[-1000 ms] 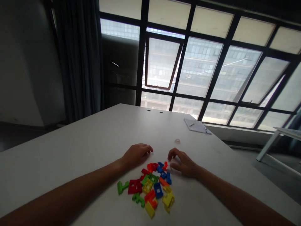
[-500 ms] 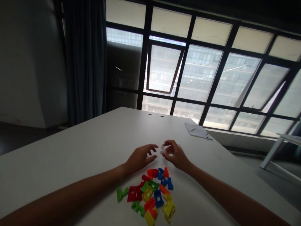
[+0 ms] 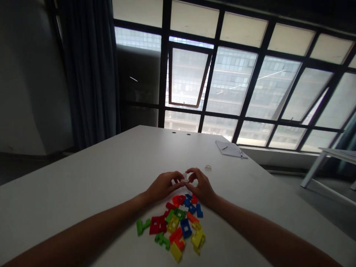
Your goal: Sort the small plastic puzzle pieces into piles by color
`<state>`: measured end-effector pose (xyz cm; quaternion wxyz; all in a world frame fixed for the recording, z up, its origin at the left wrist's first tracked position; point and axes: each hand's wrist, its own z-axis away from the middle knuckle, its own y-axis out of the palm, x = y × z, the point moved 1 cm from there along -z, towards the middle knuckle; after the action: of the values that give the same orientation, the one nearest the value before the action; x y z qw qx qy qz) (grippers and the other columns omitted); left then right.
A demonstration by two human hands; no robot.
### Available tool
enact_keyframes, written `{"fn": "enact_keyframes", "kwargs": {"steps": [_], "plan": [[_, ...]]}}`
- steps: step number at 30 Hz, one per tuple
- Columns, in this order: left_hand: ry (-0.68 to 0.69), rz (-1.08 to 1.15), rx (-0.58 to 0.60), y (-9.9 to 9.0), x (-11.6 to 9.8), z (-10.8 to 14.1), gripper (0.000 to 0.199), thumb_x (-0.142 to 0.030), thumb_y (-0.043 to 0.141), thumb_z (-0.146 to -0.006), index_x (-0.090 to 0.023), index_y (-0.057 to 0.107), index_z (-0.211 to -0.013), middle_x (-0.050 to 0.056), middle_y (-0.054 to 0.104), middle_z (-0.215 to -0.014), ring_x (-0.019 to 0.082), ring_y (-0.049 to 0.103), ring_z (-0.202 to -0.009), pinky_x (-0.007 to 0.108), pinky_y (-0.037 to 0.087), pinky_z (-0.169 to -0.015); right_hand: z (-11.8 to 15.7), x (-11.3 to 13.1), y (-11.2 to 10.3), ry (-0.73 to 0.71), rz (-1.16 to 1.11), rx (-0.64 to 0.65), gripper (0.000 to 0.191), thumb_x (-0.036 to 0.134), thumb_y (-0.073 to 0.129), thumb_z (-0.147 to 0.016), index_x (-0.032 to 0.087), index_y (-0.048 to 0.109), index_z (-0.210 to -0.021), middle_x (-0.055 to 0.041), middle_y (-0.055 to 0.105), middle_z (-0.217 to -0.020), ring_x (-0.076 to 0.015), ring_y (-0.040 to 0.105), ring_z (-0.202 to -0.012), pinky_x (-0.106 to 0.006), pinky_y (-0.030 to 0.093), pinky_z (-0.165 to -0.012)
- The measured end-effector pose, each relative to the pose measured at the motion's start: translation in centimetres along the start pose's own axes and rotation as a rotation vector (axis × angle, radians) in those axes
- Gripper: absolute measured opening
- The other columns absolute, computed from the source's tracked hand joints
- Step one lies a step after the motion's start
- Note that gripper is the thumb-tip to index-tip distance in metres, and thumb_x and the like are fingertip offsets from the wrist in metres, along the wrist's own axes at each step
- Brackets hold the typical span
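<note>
Head view, white piece half hidden, between left hand, right hand

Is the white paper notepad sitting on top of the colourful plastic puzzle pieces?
No, the white paper notepad lies near the far edge of the white table, well apart from the colourful plastic puzzle pieces.

You've got a small translucent white plastic piece pinched between your left hand and right hand, just above the jumbled heap of flat red, blue, green and yellow plastic puzzle pieces.
</note>
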<state>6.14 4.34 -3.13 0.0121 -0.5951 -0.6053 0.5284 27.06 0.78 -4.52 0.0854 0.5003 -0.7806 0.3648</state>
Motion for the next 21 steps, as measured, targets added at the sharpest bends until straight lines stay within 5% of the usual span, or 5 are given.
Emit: {"fn": "enact_keyframes", "kwargs": {"steps": [15, 21], "plan": [[-0.089, 0.09, -0.025, -0.3, 1.2, -0.4, 0.029, -0.039, 0.064, -0.094, -0.02, 0.073, -0.114, 0.006, 0.075, -0.103, 0.018, 0.068, -0.082, 0.028, 0.054, -0.073, 0.0, 0.3, -0.2, -0.14, 0.153, -0.063, 0.038, 0.021, 0.069, -0.086, 0.023, 0.053, -0.121, -0.005, 0.063, -0.1, -0.0187, 0.065, -0.08, -0.034, 0.057, -0.074], [-0.219, 0.023, -0.126, -0.5, 0.5, 0.0, 0.033, -0.041, 0.056, -0.096, -0.022, 0.069, -0.118, 0.006, 0.074, -0.1, 0.02, 0.067, -0.083, 0.032, 0.054, -0.076, -0.9, -3.6, -5.7, -0.118, 0.363, -0.084, 0.032, 0.025, 0.063, -0.089, 0.023, 0.053, -0.119, -0.0082, 0.066, -0.102, -0.0239, 0.065, -0.089, -0.041, 0.055, -0.082]]}}
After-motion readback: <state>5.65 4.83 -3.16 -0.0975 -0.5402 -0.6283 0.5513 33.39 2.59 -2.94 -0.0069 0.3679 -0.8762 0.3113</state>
